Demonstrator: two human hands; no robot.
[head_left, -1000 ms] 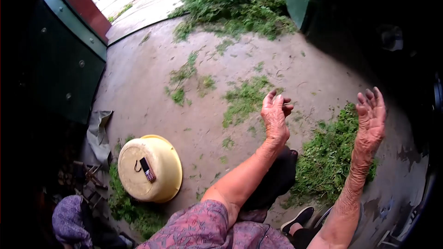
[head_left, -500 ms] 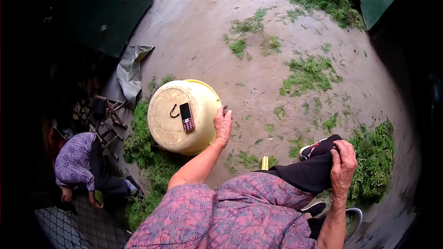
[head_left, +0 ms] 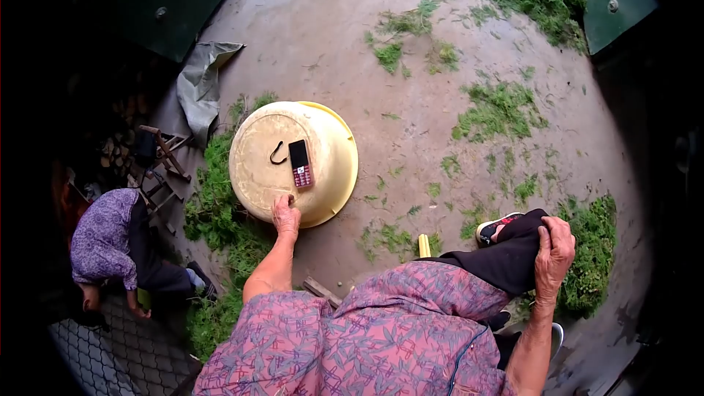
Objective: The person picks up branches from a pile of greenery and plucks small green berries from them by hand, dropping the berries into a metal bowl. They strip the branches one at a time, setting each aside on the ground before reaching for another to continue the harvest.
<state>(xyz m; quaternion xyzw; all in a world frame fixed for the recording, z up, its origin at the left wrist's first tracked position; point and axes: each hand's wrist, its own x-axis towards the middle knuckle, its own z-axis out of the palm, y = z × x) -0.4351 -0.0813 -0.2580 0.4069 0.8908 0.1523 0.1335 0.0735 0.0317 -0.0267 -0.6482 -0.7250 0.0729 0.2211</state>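
A pale yellow plastic basin (head_left: 253,154) stands upside down on the floor to my left. On its base lie a keypad phone (head_left: 301,163) with a dark screen and red lower half, and a small black strap loop (head_left: 278,153). My left hand (head_left: 286,216) is at the basin's near edge, fingers curled together. A small dark spot shows at its fingertips; I cannot make out what it is. My right hand (head_left: 555,255) rests over my knee in black trousers (head_left: 488,268), its fingers bent loosely and holding nothing visible.
Green cut branches (head_left: 587,257) lie right, left and at the far doorway. A person (head_left: 110,238) bends down at the left, near a wooden stool (head_left: 165,154) and a grey sack (head_left: 200,88). A yellow stick-like piece (head_left: 424,246) stands by my leg. Green metal doors (head_left: 620,4) flank the opening.
My left hand has moved from the basin's right side to its near edge. The phone and strap stay on the base. My right hand stays at the knee. The view has shifted slightly.
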